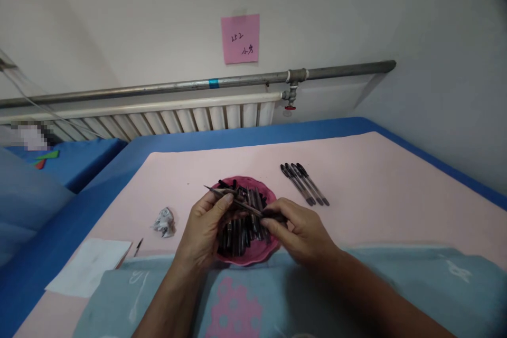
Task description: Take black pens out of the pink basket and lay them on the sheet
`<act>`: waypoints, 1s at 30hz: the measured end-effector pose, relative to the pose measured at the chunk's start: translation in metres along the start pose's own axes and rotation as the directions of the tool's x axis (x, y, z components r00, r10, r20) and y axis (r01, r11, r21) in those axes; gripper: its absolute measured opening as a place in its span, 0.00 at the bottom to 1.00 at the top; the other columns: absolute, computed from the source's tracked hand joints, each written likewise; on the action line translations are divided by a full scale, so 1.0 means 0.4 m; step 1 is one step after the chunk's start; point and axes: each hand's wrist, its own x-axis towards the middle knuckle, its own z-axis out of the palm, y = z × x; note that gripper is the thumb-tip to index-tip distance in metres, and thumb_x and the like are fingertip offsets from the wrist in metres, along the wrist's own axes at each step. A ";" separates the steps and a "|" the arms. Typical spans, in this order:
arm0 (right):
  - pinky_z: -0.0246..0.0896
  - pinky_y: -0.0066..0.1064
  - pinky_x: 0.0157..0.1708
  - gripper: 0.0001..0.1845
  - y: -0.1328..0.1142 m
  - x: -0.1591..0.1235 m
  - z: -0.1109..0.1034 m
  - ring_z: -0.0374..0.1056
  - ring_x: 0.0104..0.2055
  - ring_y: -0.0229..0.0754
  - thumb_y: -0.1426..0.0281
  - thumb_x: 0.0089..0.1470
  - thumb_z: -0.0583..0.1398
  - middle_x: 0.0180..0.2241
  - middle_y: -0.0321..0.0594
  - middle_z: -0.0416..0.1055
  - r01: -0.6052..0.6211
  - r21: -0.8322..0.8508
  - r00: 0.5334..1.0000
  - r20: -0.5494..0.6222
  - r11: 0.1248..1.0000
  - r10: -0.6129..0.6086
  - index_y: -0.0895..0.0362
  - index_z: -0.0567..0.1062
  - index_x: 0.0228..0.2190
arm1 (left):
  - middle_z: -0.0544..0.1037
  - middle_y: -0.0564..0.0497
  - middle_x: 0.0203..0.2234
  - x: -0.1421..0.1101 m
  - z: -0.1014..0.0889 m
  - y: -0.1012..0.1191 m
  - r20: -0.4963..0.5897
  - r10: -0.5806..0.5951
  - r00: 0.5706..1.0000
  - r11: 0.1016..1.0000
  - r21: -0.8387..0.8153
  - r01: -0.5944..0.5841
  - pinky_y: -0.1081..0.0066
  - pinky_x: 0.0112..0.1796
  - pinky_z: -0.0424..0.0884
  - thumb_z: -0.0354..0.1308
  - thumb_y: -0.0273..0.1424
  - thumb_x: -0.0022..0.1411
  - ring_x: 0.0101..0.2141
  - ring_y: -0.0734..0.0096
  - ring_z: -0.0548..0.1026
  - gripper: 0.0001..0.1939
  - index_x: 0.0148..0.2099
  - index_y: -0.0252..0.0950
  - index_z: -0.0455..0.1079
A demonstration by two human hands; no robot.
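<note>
Both my hands are raised over a pink scalloped bowl. A slim dark pen slants between them, its pointed tip sticking out to the upper left. My left hand pinches it near the tip, thumb on top. On the other end, the fingers of my right hand are closed around the pen, partly hiding it. Dark pen caps and clear and black pen pieces lie in the bowl beneath, partly covered by my fingers. To the bowl's right, several capped black pens lie side by side.
A crumpled wad sits left of the bowl on the pink sheet. Farther left are a white paper and a small thin pen-like piece. Blue cloth covers the near edge; a radiator stands behind.
</note>
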 end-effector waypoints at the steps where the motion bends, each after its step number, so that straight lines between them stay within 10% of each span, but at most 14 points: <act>1: 0.59 0.26 0.27 0.04 -0.002 0.000 0.001 0.65 0.27 0.36 0.70 0.50 0.56 0.26 0.36 0.70 -0.011 0.015 1.000 0.004 1.000 0.011 0.56 0.70 0.30 | 0.77 0.51 0.26 -0.002 0.000 -0.002 0.004 0.000 1.000 1.000 0.009 0.000 0.72 0.30 0.71 0.62 0.32 0.47 0.24 0.73 0.75 0.10 0.33 0.33 0.71; 8: 0.59 0.28 0.32 0.07 -0.003 -0.001 0.005 0.67 0.32 0.39 0.71 0.52 0.54 0.29 0.39 0.71 0.075 0.011 0.994 0.074 0.997 -0.076 0.57 0.71 0.33 | 0.77 0.50 0.29 -0.015 -0.001 -0.001 0.097 -0.001 0.995 0.986 0.167 -0.015 0.72 0.32 0.70 0.60 0.33 0.50 0.29 0.70 0.74 0.12 0.39 0.35 0.71; 12: 0.59 0.27 0.31 0.07 0.006 0.007 -0.003 0.67 0.30 0.38 0.70 0.52 0.54 0.29 0.37 0.72 -0.076 0.069 0.997 -0.009 0.995 0.077 0.56 0.71 0.33 | 0.77 0.50 0.29 0.012 -0.050 0.041 -0.053 0.190 0.980 0.941 0.293 -0.167 0.72 0.32 0.68 0.59 0.38 0.50 0.30 0.70 0.73 0.15 0.40 0.36 0.71; 19: 0.60 0.28 0.31 0.10 0.022 0.009 -0.005 0.67 0.30 0.38 0.69 0.55 0.51 0.28 0.37 0.71 -0.104 0.116 0.994 0.044 0.988 0.099 0.56 0.71 0.34 | 0.76 0.50 0.27 0.047 -0.127 0.052 -0.058 0.298 0.953 0.639 0.754 -0.154 0.70 0.34 0.67 0.55 0.40 0.51 0.30 0.68 0.72 0.14 0.36 0.35 0.71; 30: 0.61 0.29 0.31 0.11 0.034 0.014 0.003 0.67 0.31 0.39 0.67 0.55 0.50 0.29 0.38 0.72 -0.143 0.114 0.988 0.066 0.983 0.136 0.56 0.71 0.33 | 0.77 0.50 0.30 0.047 -0.159 0.080 -0.027 0.280 0.960 0.264 0.963 -0.050 0.69 0.35 0.64 0.49 0.33 0.53 0.33 0.67 0.72 0.09 0.32 0.38 0.70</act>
